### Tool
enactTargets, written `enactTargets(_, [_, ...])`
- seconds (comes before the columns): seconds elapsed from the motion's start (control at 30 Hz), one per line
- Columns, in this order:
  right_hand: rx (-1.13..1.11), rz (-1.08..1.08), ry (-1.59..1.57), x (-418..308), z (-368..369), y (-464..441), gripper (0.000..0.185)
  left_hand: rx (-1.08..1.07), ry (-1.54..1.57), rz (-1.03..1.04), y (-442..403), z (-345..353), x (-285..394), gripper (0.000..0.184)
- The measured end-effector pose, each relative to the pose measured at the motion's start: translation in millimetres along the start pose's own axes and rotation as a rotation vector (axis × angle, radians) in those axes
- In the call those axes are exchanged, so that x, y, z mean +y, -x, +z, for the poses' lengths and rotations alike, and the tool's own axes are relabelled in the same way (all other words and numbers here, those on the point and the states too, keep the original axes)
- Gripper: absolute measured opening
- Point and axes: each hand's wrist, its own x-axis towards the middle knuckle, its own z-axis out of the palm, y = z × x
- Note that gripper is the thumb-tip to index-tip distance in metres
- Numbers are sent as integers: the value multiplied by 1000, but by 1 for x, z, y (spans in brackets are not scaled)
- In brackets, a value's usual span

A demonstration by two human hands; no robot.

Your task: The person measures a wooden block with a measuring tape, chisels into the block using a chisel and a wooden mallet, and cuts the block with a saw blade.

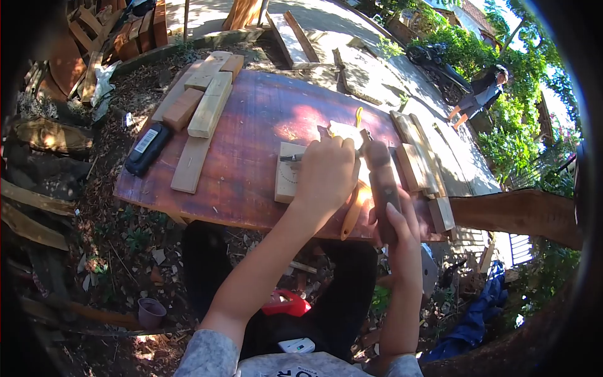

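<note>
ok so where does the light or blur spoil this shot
In the head view, sun dapples the table, with glare washing out detail just beyond the left hand; in the head view, the right hand looks slightly smeared; also in the head view, the wide lens bends straight edges and the corners go black.

One plastic cup (151, 314) sat on the littered ground (119, 261) at lower left; one crumpled blue sheet (470, 323) lay at lower right. At upper right, one person (485, 94) was near a dark motorcycle (440, 61) and green foliage (518, 116).
</note>
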Motion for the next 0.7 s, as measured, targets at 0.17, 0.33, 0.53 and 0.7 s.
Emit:
enactTargets(0.17, [66,-84,-118,2,-4,-2,49,1,-13,-24,-1,-1,1,21])
enactTargets(0.33, [21,-51,-116,7,1,-3,53,40,-60,48,0,-3,2,24])
enactTargets(0.53, [56,-48,-111,11,-2,-4,55,78,6,106,1,-4,3,24])
enactTargets(0.7, [65,-83,-27,3,-5,-6,49,80,33,114,0,5,-3,18])
